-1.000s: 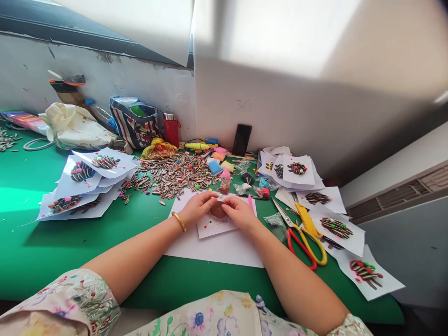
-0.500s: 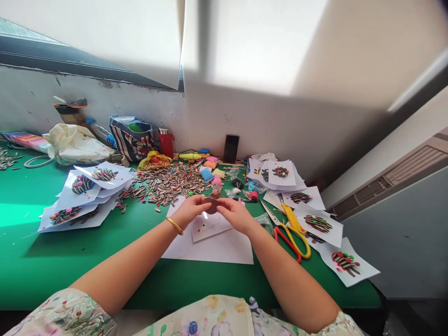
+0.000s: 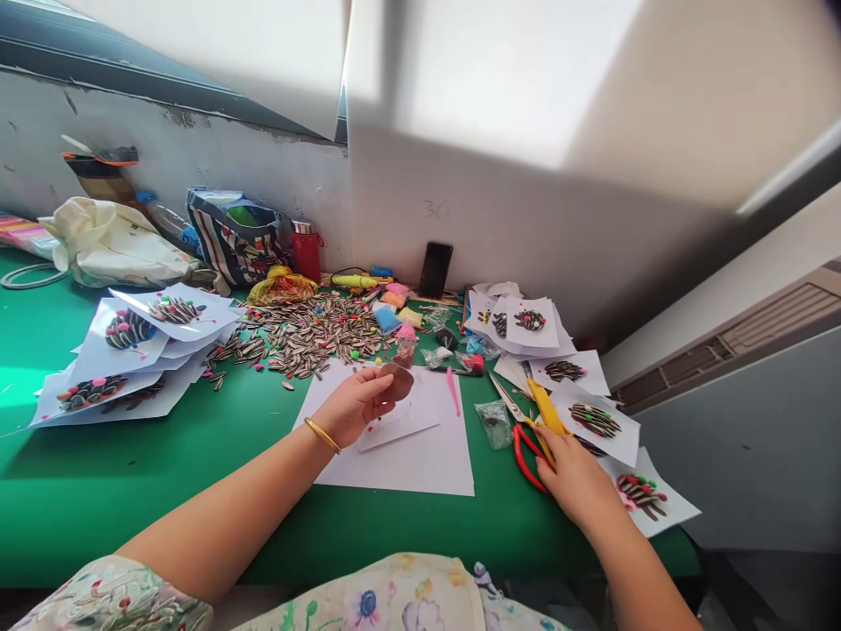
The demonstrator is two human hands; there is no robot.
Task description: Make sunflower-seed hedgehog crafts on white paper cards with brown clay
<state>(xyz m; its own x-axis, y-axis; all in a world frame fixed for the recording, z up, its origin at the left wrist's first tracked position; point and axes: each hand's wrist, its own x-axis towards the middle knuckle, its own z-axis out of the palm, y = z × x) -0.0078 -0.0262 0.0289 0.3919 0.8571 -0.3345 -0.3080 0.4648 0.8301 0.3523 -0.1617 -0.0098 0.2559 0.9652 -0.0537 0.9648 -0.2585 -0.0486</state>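
My left hand [image 3: 360, 401] pinches a flat brown piece of clay [image 3: 398, 383] above the white papers. Below it lies a small sheet [image 3: 407, 422] with faint marks, on top of a larger white sheet [image 3: 420, 469]. Over to the right, my right hand [image 3: 570, 469] has its fingers on the yellow handle of the scissors [image 3: 509, 399], which lie on the table beside red-handled pliers or scissors [image 3: 526, 460] and a yellow cutter [image 3: 547, 401]. A pink tool [image 3: 453, 393] rests on the large sheet's right side.
Sunflower seeds [image 3: 308, 337] spread behind the papers. Seed-picture cards stand in piles at left [image 3: 177, 350] and right [image 3: 595, 421]. A phone [image 3: 435, 270], a red flask [image 3: 306, 251] and a striped bag [image 3: 236, 241] line the wall. A small plastic bag [image 3: 494, 424] lies near the scissors.
My right hand has let go of the brown piece and moved right to the scissors. My left hand still holds the piece, slightly lower and further left. The view has shifted a little.
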